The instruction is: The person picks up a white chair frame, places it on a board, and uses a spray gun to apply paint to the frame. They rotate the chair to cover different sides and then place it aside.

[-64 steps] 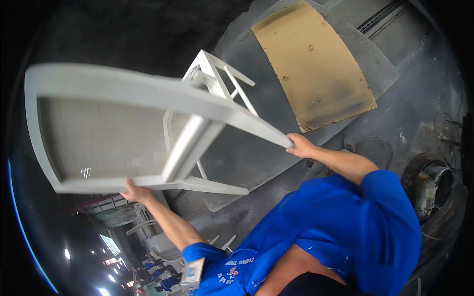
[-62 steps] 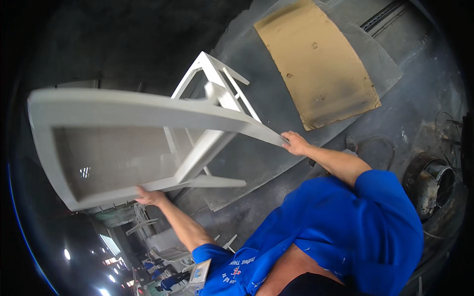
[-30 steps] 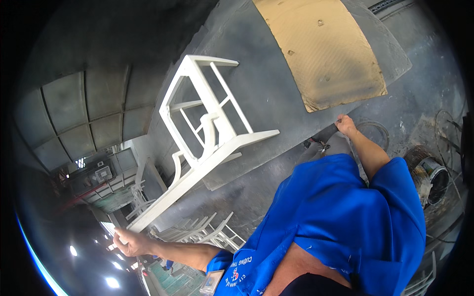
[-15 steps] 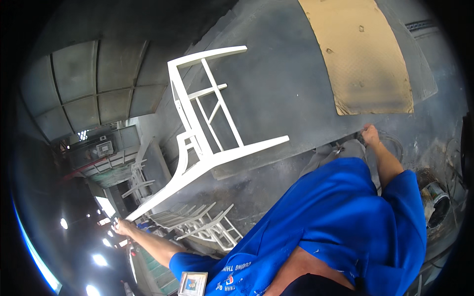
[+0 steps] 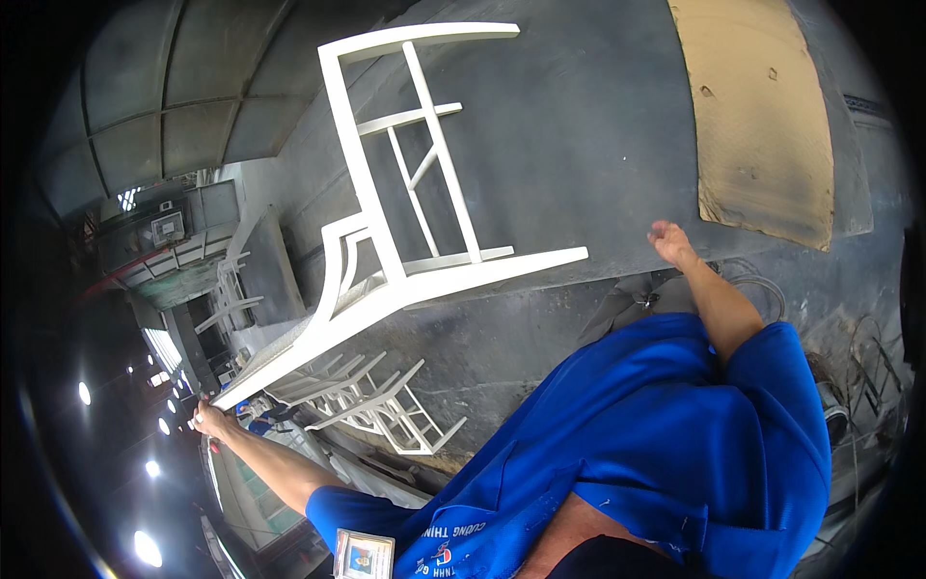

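A white wooden chair frame (image 5: pixel 371 232) with no seat panel hangs tilted, its legs pointing to the right and its back reaching down to the lower left. At the top end of that back, my left hand (image 5: pixel 210 418) is closed round the wood with the arm stretched out. My right hand (image 5: pixel 672 243) is apart from the chair, out beyond the leg ends, with its fingers loosely bent and nothing visible in them.
A brown cardboard sheet (image 5: pixel 762 125) lies on the grey surface (image 5: pixel 569 145) at the far right. More white chair frames (image 5: pixel 386 400) stand in a row at lower left. Cables (image 5: pixel 762 280) and a round can (image 5: pixel 831 415) are on the right.
The chair frame has turned a little and its leg end has swung upward, with my left hand still on it. My right hand has moved left and its fingers have loosened.
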Demonstrator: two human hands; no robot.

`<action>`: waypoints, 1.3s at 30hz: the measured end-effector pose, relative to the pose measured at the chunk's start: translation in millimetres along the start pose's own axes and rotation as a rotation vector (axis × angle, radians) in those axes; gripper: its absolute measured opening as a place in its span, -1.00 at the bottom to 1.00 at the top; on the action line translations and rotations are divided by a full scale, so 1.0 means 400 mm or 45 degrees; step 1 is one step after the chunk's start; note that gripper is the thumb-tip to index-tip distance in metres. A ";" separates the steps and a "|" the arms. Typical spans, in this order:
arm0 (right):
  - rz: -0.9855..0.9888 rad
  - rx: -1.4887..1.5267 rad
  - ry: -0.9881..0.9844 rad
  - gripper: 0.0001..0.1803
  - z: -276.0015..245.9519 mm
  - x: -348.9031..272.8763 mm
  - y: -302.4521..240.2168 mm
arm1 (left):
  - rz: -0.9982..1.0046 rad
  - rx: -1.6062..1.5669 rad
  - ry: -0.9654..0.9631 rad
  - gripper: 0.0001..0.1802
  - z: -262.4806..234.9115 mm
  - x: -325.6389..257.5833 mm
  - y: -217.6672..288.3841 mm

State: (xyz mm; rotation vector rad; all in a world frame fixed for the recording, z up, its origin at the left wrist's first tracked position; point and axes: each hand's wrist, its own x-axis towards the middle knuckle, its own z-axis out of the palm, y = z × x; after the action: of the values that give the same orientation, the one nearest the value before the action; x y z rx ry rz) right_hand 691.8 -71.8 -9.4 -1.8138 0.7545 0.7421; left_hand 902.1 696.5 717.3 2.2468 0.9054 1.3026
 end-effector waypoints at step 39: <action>-1.625 -0.872 0.869 -0.31 -0.117 0.195 -1.215 | 0.123 -0.040 0.043 -0.51 -0.017 -0.028 -0.022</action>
State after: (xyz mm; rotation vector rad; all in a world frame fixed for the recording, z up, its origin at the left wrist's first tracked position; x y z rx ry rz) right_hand 1122.3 22.5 215.1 -2.6512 -0.4297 -0.5733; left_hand 889.2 695.1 708.3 2.2760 0.7914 1.3908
